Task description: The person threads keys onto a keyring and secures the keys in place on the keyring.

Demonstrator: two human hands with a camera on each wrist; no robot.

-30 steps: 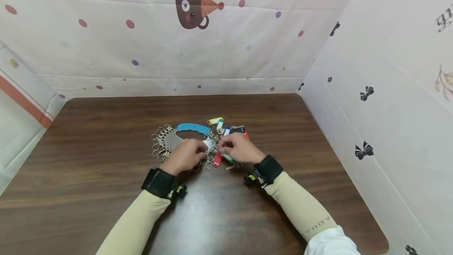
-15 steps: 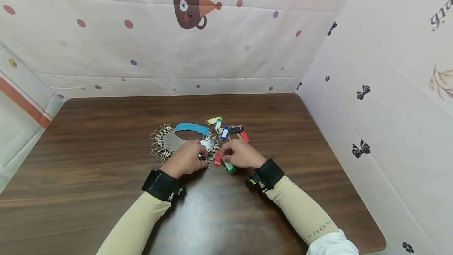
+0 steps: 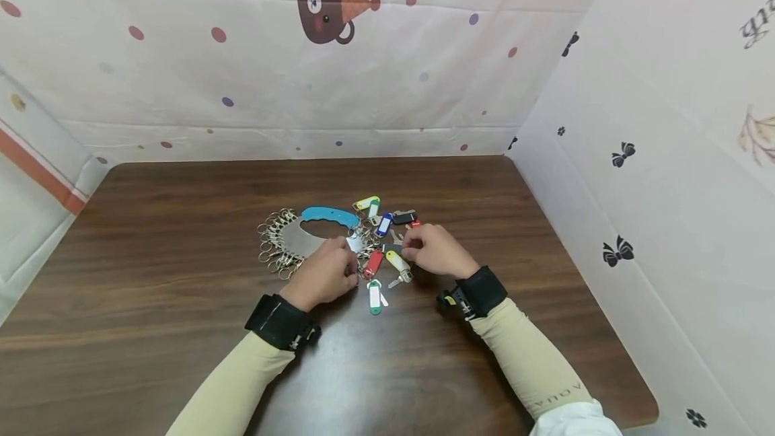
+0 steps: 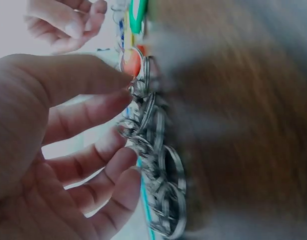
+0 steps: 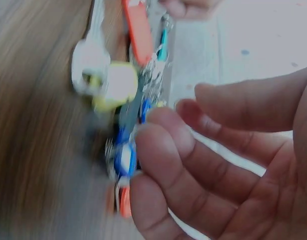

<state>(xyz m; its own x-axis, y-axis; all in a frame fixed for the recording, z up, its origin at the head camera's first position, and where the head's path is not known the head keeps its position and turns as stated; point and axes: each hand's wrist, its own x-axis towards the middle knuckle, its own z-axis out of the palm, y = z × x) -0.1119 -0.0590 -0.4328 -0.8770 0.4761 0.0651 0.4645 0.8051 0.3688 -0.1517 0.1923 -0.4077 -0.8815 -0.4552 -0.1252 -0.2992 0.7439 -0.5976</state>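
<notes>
A grey metal holder (image 3: 298, 241) with a blue handle (image 3: 329, 216) lies on the table, its edge lined with rings and clasps (image 4: 166, 170). My left hand (image 3: 325, 274) is at the holder's front edge, thumb and forefinger pinching a small metal clasp (image 4: 138, 89). My right hand (image 3: 440, 249) hovers above the tags with loosely bent fingers and nothing visible between them. Below it lie a yellow key tag (image 3: 396, 261) and a red key tag (image 3: 373, 264). Nearest me is a green key tag (image 3: 375, 298) with a key.
Behind these, a blue key tag (image 3: 384, 224), a black key tag (image 3: 403, 219) and another yellow key tag (image 3: 366, 203) lie close together. The brown wooden table (image 3: 181, 328) meets a printed curtain (image 3: 387, 99) at the back and right.
My right hand has let go of the green tag, which now lies nearer me, and has moved right and back. The yellow tag has come into view. My left hand stays by the holder.
</notes>
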